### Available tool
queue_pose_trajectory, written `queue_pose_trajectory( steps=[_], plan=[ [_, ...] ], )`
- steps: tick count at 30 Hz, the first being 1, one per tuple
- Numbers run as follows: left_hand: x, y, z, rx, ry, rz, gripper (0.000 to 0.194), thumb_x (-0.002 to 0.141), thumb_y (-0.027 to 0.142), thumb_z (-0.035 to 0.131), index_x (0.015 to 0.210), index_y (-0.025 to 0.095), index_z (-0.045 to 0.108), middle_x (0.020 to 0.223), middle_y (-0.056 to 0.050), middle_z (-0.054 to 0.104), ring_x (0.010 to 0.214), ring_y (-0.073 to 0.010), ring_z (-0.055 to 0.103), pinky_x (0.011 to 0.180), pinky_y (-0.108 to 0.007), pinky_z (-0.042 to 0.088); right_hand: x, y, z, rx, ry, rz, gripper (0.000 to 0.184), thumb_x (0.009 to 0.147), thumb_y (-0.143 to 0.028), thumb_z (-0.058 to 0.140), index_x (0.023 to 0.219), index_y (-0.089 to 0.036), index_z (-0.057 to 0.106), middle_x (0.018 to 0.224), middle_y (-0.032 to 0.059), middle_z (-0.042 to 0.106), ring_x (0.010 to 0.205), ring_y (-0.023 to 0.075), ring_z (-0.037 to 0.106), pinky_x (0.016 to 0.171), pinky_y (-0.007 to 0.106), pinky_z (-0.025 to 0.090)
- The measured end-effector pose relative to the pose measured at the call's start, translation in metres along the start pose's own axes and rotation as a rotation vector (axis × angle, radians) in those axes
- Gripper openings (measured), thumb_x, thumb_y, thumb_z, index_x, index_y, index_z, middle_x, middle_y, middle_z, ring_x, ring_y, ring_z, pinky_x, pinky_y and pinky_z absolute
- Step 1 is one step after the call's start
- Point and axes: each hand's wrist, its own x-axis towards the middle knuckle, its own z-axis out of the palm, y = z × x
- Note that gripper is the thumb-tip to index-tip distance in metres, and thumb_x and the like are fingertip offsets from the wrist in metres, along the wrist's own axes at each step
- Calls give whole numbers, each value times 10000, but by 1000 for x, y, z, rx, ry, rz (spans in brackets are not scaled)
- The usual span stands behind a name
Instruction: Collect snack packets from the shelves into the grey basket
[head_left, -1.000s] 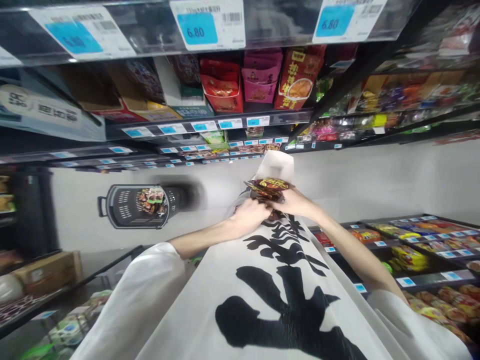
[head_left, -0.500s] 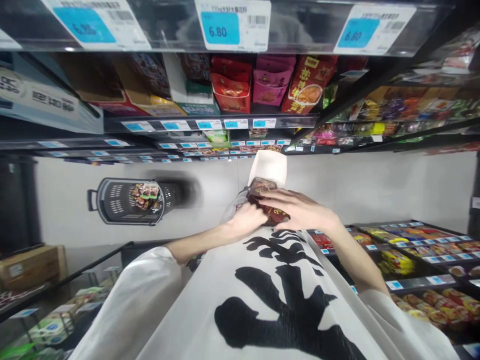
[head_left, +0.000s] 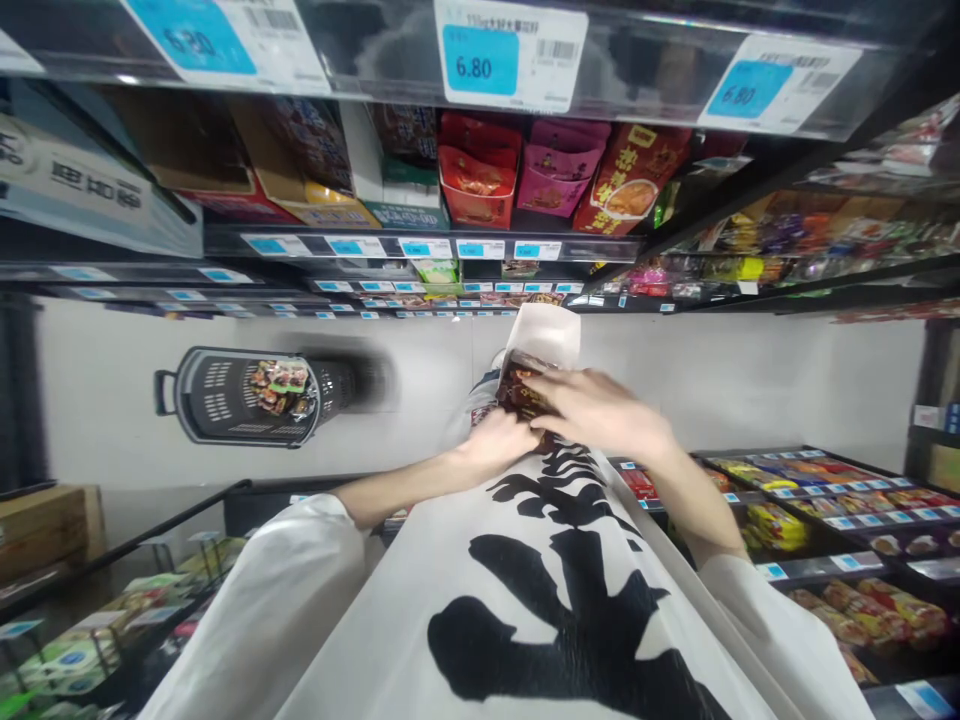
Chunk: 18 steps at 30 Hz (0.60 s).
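In front of my chest is a dark brown-red snack packet (head_left: 517, 385) with gold print. My left hand (head_left: 501, 442) is closed at the packet's lower edge, fingers curled in. My right hand (head_left: 604, 412) lies across the packet's right side, fingers stretched out and slightly blurred. Just beyond the packet is a white open-topped box or tray (head_left: 555, 335), partly hidden by it. What supports that white box cannot be seen.
A dark shopping basket (head_left: 217, 410) with several packaged snacks (head_left: 281, 388) stands on the floor at the left. Ahead run shelves of red and pink packets (head_left: 480, 180) with a price rail (head_left: 652, 70). More shelves (head_left: 825, 570) flank my right; a cardboard box (head_left: 45, 535) is at left.
My right hand has shifted across the packet, now with bent, blurred fingers nearer its middle. More of the packet's dark front shows. The whole view has shifted slightly.
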Motion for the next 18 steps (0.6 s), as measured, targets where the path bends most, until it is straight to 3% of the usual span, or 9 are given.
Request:
queue_pose_trajectory(
  steps=[2, 4, 5, 8, 12, 18],
  plan=[
    [-3, -1, -3, 9, -52, -16, 250, 932, 77, 573, 1115, 93, 743, 873, -172, 756, 788, -263, 747, 739, -381, 564, 5, 22, -23, 224, 191, 21, 326, 913, -386, 733, 1221, -278, 744, 1166, 41, 769, 1077, 297, 731, 923, 428, 625],
    [-4, -2, -6, 14, -98, -25, 293, 949, 74, 538, 1175, 105, 722, 959, -175, 763, 842, -265, 749, 730, -368, 552, 17, 48, -34, 289, 424, 116, 468, 895, -481, 740, 1301, -252, 700, 1277, 71, 729, 1200, 326, 682, 1001, 475, 587],
    [-5, -2, -7, 17, -119, -28, 303, 957, 70, 520, 1182, 109, 718, 980, -174, 762, 858, -270, 750, 719, -366, 545, 26, 60, -34, 278, 441, 133, 576, 855, -494, 780, 1354, -232, 665, 1351, 95, 694, 1271, 352, 641, 1051, 509, 555],
    [-5, -3, -10, 34, -153, -34, 319, 970, 57, 481, 1184, 105, 713, 970, -168, 755, 860, -279, 745, 690, -365, 532, 50, 88, -12, 253, 245, 67, 739, 800, -451, 820, 1455, -208, 582, 1465, 114, 634, 1343, 371, 592, 1143, 541, 482],
    [-6, -9, -10, 86, -75, -16, 386, 971, 45, 475, 1302, 130, 656, 1044, -162, 741, 925, -263, 717, 711, -345, 526, 60, 98, 14, 148, 284, 112, 580, 906, -200, 545, 1486, -218, 550, 1467, 76, 645, 1340, 335, 611, 1185, 555, 429],
    [-20, -29, -5, 184, 110, 109, 549, 1007, 56, 451, 1498, 298, 493, 1437, -126, 616, 1245, -245, 594, 992, -362, 480, 48, 90, 3, 86, 277, 129, 562, 909, -144, 448, 1429, -277, 615, 1404, 21, 696, 1277, 326, 655, 1174, 600, 412]
  ],
)
